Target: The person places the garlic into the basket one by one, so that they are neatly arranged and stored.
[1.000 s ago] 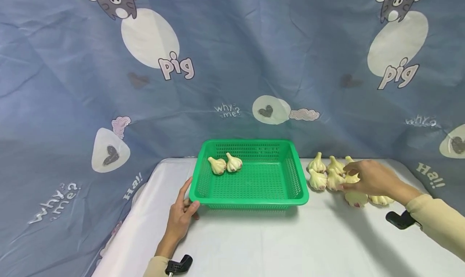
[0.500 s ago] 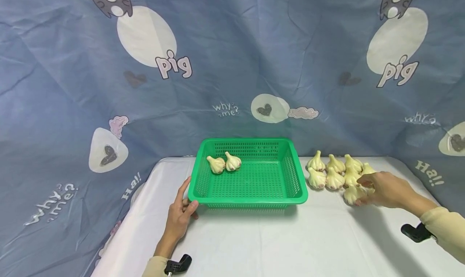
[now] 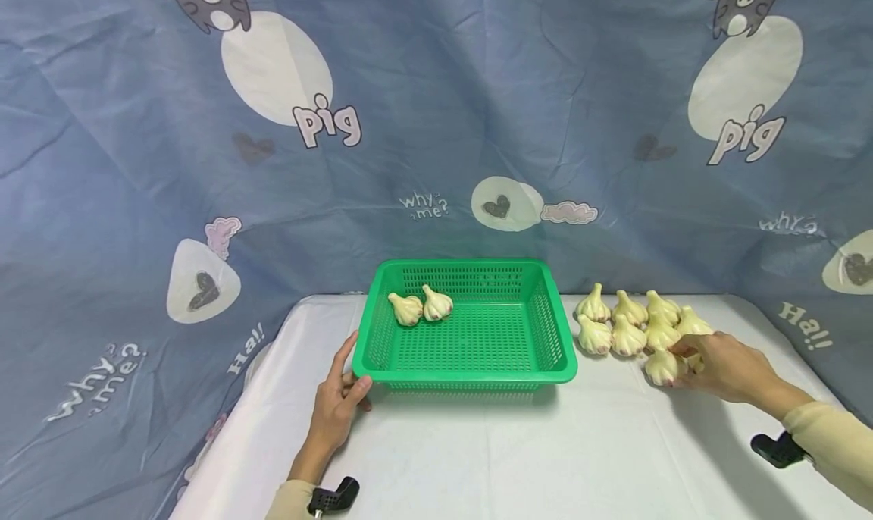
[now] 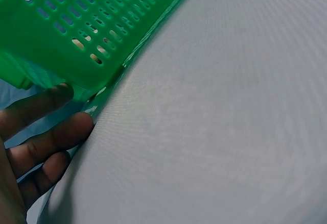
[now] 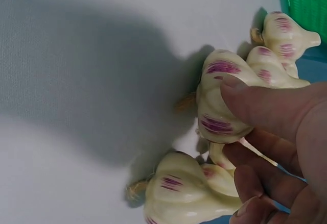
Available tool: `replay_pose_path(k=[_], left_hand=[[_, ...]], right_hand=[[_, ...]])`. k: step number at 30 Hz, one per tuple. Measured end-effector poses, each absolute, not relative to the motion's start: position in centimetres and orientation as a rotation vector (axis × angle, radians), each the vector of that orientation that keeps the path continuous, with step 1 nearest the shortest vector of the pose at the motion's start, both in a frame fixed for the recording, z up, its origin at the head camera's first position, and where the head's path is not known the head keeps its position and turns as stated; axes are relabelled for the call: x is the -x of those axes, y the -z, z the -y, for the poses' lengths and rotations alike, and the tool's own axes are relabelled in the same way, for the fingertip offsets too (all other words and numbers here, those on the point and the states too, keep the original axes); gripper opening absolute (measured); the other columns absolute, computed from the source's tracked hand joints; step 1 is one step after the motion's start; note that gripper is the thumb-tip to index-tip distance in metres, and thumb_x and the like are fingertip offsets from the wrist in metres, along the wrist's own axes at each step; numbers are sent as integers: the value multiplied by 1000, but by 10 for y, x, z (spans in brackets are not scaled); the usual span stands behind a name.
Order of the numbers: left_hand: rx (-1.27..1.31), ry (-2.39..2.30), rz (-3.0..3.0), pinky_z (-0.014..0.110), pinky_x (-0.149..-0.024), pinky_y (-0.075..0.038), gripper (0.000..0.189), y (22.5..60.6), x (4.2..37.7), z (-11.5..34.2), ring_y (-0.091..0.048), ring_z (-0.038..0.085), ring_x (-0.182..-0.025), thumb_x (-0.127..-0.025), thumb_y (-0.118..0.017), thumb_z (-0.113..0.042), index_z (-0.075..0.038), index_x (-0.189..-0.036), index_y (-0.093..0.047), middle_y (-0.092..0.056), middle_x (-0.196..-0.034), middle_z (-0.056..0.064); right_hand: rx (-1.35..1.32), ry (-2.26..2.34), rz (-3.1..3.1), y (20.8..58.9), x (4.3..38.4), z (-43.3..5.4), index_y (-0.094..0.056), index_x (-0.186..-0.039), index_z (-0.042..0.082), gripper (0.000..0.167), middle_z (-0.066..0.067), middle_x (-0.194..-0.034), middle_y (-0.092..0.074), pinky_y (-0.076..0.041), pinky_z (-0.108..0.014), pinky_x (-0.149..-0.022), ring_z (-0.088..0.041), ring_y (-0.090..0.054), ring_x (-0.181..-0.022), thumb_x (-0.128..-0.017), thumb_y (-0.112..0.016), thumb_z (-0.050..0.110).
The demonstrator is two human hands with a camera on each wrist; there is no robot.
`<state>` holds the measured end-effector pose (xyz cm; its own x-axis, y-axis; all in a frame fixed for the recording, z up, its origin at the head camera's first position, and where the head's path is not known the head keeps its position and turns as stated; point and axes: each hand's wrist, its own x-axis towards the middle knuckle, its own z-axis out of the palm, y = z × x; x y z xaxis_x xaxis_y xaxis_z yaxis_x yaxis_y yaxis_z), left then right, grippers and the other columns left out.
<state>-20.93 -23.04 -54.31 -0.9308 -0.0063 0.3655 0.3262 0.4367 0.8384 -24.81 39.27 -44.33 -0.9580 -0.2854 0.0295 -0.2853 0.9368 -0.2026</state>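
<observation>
In the head view, a green slotted plastic basket (image 3: 470, 378) stands on the white-covered table. Inside its left part lie two garlic bulbs (image 3: 408, 311). My left hand (image 3: 336, 408) holds the basket's near left corner, thumb on the front rim and forefinger along the side. The left wrist view has its fingers (image 4: 71, 132) by the basket's lower corner. To the right, several garlic bulbs (image 3: 629, 336) sit close together. My right hand (image 3: 726, 367) pinches the nearest one (image 5: 219, 73), purple-streaked, thumb on top. Part of the group is hidden behind this hand.
Blue cloth (image 3: 423, 126) printed with pigs and words hangs behind the table. White tablecloth (image 3: 491, 452) spreads in front of the basket. The bulb group lies just right of the basket's side.
My right hand has moved right and nearer, from the middle of the bulb group to the front bulb. Bulbs it covered at the back now show. The left hand stays at the basket corner.
</observation>
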Motion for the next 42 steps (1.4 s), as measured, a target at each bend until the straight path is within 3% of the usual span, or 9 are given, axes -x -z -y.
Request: replay_pose_path(k=[4, 16, 29, 33, 42], left_hand=[[296, 1500, 2369, 31, -54, -54, 76, 543, 210, 231, -65, 14, -53, -100, -63, -19, -28, -168, -32, -78, -75, 6], [306, 1522, 2358, 32, -53, -53, 75, 541, 213, 231, -65, 14, -52, -100, -63, -18, -29, -168, -32, -73, -67, 3], [309, 1529, 2353, 33, -54, -56, 75, 542, 212, 231, -65, 14, -51, -101, -63, -17, -28, -169, -31, -73, -67, 5], [304, 1530, 2355, 32, -54, -55, 75, 542, 211, 231, -65, 14, -52, -101, -63, -17, -28, -169, -31, -75, -71, 5], [333, 1532, 2345, 33, -53, -54, 76, 543, 208, 231, -65, 15, -51, -101, -63, -15, -27, -169, -31, -69, -61, 3]], right_hand=[[432, 344, -3077, 445, 249, -394, -77, -112, 10, 49, -9, -100, -80, -50, -41, -57, -31, -72, -85, -74, -95, 35], [396, 330, -3098, 449, 250, -397, -76, -122, 7, 64, -8, -104, -81, -50, -43, -57, -38, -73, -94, -77, -91, 50], [354, 370, -3086, 454, 248, -397, -73, -118, 5, 60, -15, -110, -79, -49, -42, -56, -40, -74, -95, -83, -87, 51], [358, 388, -3085, 455, 247, -397, -74, -118, 5, 59, -13, -108, -80, -49, -41, -56, -39, -75, -92, -82, -88, 49], [324, 417, -3134, 452, 243, -396, -77, -115, 10, 62, -9, -104, -82, -48, -40, -56, -37, -75, -90, -76, -91, 56]])
